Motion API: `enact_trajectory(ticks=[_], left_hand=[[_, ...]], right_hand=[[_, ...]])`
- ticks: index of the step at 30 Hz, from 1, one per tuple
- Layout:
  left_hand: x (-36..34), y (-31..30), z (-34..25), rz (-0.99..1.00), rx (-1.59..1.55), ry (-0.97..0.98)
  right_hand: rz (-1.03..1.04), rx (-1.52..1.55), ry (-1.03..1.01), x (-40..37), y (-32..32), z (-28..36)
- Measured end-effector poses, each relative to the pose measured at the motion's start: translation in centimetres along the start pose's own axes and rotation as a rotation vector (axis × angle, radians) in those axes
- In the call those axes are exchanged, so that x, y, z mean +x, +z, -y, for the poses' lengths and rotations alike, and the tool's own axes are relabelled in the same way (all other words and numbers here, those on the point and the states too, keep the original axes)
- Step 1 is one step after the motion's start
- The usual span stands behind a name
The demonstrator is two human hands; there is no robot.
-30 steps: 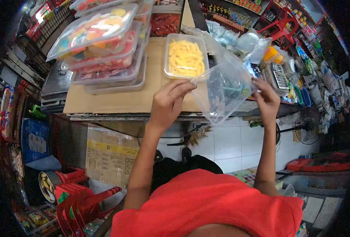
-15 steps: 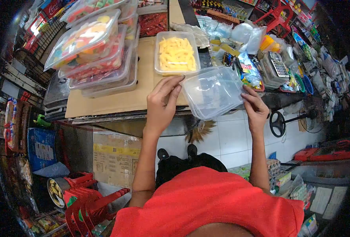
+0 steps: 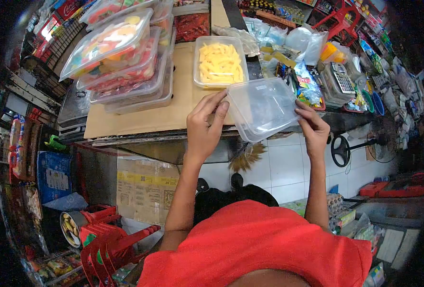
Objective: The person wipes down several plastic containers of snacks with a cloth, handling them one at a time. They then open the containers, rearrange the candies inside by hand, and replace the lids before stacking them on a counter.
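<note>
My left hand (image 3: 207,122) pinches the left rim of a clear, see-through plastic container (image 3: 264,107) between thumb and fingers. On its other side, the fingers and thumb of my right hand (image 3: 312,125) grip the right edge. Nothing shows inside this container, which is held tilted over the counter's front edge. Just beyond it, a rectangular clear tub of yellow, finger-shaped pieces (image 3: 220,63) rests on the cardboard-covered counter (image 3: 126,122). Left of that tub rises a stack of clear tubs (image 3: 119,57) filled with colourful sweets.
Plastic bags (image 3: 300,43), sachets and a calculator (image 3: 342,79) crowd the counter's right side. Below stand a cardboard box (image 3: 145,191), a straw broom (image 3: 248,158) and red plastic chairs (image 3: 109,244). A black wheel-shaped object (image 3: 341,149) is at the right.
The view has shifted slightly, so most things sit a little further right. The clear container has tilted somewhat in my hands, and both hands keep their hold on it.
</note>
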State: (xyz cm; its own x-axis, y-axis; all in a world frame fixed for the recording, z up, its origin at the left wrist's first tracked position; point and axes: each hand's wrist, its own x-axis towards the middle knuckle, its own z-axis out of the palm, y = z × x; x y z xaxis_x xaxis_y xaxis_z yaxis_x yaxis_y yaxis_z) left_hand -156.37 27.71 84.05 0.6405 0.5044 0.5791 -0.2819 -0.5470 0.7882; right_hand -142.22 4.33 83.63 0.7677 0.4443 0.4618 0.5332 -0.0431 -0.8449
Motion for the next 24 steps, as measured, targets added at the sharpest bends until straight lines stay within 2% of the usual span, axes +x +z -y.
enact_trajectory(ticks=[3, 7, 10, 12, 15, 24], left_hand=[[0.0, 0.1, 0.1, -0.010, 0.013, 0.025], [0.0, 0.1, -0.6, 0.005, 0.052, -0.028], [0.0, 0.1, -0.5, -0.003, 0.043, -0.026], [0.1, 0.0, -0.7, -0.009, 0.042, -0.033], [0.1, 0.1, -0.8, -0.015, 0.044, -0.038], [0.3, -0.1, -0.6, -0.015, 0.030, -0.047]], right_hand=[[0.101, -0.024, -0.006, 0.5, -0.7, 0.5], [0.104, 0.051, 0.074, 0.6, -1.1, 1.4], [0.124, 0.013, 0.005, 0.6, -1.3, 1.9], [0.179, -0.143, -0.059, 0.5, -1.5, 2.5], [0.224, -0.159, -0.119, 0.2, -1.7, 2.6], [0.324, -0.127, -0.090, -0.7, -1.9, 2.7]])
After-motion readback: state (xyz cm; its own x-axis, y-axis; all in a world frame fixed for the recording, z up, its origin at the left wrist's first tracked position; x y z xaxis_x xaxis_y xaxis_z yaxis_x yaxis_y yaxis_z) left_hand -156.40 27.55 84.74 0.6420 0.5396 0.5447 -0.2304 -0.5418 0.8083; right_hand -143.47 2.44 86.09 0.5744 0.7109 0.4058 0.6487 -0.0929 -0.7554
